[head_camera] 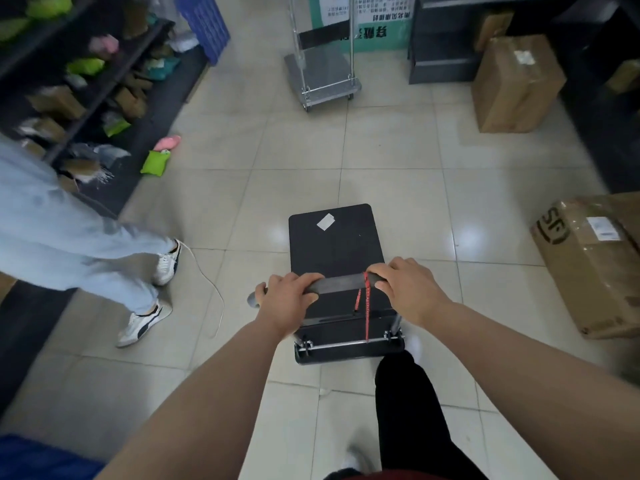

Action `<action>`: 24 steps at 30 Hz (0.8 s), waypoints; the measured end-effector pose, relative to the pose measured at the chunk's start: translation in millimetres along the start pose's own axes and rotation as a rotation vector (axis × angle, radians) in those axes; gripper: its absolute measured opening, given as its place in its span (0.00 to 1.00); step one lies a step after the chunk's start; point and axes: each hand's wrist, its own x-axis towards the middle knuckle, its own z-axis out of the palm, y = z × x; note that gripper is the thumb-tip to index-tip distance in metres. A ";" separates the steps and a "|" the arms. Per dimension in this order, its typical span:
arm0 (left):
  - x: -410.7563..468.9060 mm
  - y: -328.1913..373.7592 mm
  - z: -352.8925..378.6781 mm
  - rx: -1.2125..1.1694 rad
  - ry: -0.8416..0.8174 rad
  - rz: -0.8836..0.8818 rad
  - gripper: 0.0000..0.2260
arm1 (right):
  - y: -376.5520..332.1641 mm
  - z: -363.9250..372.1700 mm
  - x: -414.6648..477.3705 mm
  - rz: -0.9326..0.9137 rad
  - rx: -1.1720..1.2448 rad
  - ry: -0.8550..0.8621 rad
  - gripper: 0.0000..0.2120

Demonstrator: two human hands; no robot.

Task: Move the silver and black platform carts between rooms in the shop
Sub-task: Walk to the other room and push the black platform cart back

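Observation:
The black platform cart (334, 244) stands on the tiled floor right in front of me, its flat deck bare except for a white sticker. A red cord hangs from its grey handle bar (341, 283). My left hand (287, 301) grips the bar's left end and my right hand (407, 287) grips its right end. The silver platform cart (320, 72) stands farther ahead with its handle upright and nothing on its deck.
A person in light jeans and white sneakers (104, 251) walks on my left. Shelves with parcels (86, 81) line the left side. Cardboard boxes sit at the right (588, 268) and far right (516, 84). Dark shelving (446, 39) stands behind the silver cart.

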 end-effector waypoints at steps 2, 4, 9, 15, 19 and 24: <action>39.2 4.2 -16.0 -0.009 0.002 -0.018 0.16 | 11.0 -11.5 39.5 -0.017 -0.019 0.025 0.15; 74.7 11.3 -29.5 -0.022 0.012 -0.040 0.16 | 23.8 -25.1 77.2 -0.038 -0.046 0.034 0.15; 159.1 27.4 -60.4 -0.052 0.025 -0.084 0.16 | 54.2 -57.7 166.3 -0.053 -0.019 -0.028 0.14; 246.6 43.2 -92.3 -0.052 0.002 -0.107 0.16 | 85.3 -86.4 258.6 -0.039 -0.014 -0.057 0.14; 301.6 42.8 -114.7 -0.056 0.023 -0.090 0.16 | 96.3 -99.3 311.7 -0.043 -0.018 -0.014 0.14; 381.2 27.5 -149.6 -0.035 0.004 -0.059 0.15 | 97.7 -121.2 393.1 -0.017 -0.022 -0.033 0.15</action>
